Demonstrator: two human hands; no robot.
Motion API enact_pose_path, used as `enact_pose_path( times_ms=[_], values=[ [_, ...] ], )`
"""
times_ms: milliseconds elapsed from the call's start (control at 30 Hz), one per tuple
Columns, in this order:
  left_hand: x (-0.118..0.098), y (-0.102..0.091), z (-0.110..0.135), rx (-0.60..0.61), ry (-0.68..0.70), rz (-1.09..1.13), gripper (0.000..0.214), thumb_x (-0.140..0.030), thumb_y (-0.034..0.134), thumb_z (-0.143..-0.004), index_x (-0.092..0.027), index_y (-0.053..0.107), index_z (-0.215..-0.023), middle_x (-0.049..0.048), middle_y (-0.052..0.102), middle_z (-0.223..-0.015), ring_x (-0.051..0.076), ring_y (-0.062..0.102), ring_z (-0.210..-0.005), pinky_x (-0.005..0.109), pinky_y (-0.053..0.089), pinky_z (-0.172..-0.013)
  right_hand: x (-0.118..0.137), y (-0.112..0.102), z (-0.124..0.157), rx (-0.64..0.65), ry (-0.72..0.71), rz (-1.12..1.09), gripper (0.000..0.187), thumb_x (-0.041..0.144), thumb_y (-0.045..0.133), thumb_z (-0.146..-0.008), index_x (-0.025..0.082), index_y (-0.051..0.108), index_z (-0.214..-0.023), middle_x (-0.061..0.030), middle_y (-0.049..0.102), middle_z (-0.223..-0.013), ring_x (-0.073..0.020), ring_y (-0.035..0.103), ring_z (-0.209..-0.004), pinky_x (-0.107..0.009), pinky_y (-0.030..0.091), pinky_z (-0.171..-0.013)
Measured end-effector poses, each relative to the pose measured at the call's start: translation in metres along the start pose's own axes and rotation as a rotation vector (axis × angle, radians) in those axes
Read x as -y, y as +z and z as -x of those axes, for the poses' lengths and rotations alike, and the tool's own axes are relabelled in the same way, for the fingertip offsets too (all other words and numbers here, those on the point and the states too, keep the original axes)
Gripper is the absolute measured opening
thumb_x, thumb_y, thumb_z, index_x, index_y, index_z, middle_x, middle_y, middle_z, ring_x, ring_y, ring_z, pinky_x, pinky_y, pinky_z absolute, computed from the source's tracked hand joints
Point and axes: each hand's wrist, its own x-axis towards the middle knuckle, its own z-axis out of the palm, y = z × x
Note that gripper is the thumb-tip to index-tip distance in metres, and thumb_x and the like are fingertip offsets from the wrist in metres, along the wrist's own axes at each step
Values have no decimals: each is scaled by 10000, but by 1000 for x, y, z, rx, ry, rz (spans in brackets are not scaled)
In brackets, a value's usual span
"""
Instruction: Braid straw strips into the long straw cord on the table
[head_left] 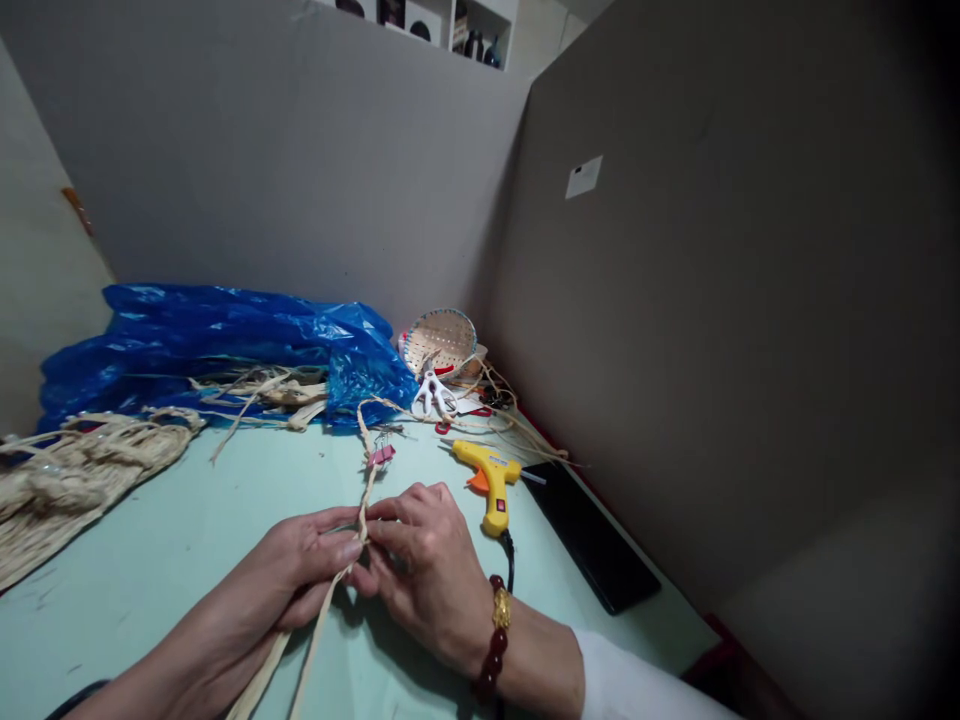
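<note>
A tan braided straw cord (367, 490) runs across the pale green table (172, 540) toward me, with loose flat strands trailing between my wrists. A pink binder clip (382, 455) is clamped on the cord a little beyond my fingers. My left hand (300, 575) and my right hand (424, 570) meet at the cord, both with fingers pinched on its strands. A dark red bead bracelet sits on my right wrist.
A yellow hot glue gun (491, 485) lies just right of my hands, beside a black flat slab (592, 540). Farther back are white-handled scissors (431, 392), a small woven basket (442, 340), a blue plastic bag (225, 345) and a woven straw piece (75, 480) at left. Grey partition walls enclose the table.
</note>
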Motion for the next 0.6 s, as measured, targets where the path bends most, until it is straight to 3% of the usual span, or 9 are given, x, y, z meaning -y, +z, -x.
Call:
enact_pose_path(
  times_ms=[67,167,267,367,500,600],
  values=[
    [1,0,0,-33,2,-10,625,-441,813,-612,-123,666,-1130,61,696,-631,5,251,-348,189,69,-376,1,-2,0,4,-25,15,108,170,578,-861,194,681,-882,-10,707,-999,-167,552,-896,-346,343,-823],
    [4,2,-1,-109,39,-22,664,-453,826,-551,-122,667,-1105,68,699,-614,132,535,-469,196,197,-382,3,-5,-2,18,-35,38,110,152,567,-862,187,670,-878,-6,707,-999,-157,547,-886,-343,338,-815],
    [6,2,-3,-154,83,-32,652,-402,834,-546,-135,623,-1102,55,696,-593,195,637,-597,184,230,-414,3,-5,-2,42,-37,63,116,148,546,-867,173,658,-854,-23,705,-949,-160,546,-874,-343,333,-818],
    [8,-1,-5,-162,84,-90,585,-382,811,-568,-146,603,-1061,36,681,-562,144,574,-483,175,168,-402,4,-4,0,88,-24,141,127,173,510,-885,159,624,-831,-41,676,-860,-172,539,-828,-341,337,-788],
    [11,-5,-7,-162,44,-268,405,-443,738,-611,-151,634,-873,16,638,-469,45,269,-289,199,113,-370,7,-4,2,204,15,226,132,173,444,-907,151,567,-864,-52,620,-826,-180,522,-747,-324,355,-710],
    [9,-5,-6,-172,30,-319,309,-427,731,-621,-168,627,-756,20,636,-459,52,282,-290,207,117,-373,11,-7,2,287,109,175,122,137,417,-905,161,536,-885,-45,591,-825,-170,514,-693,-289,348,-627]
  ],
)
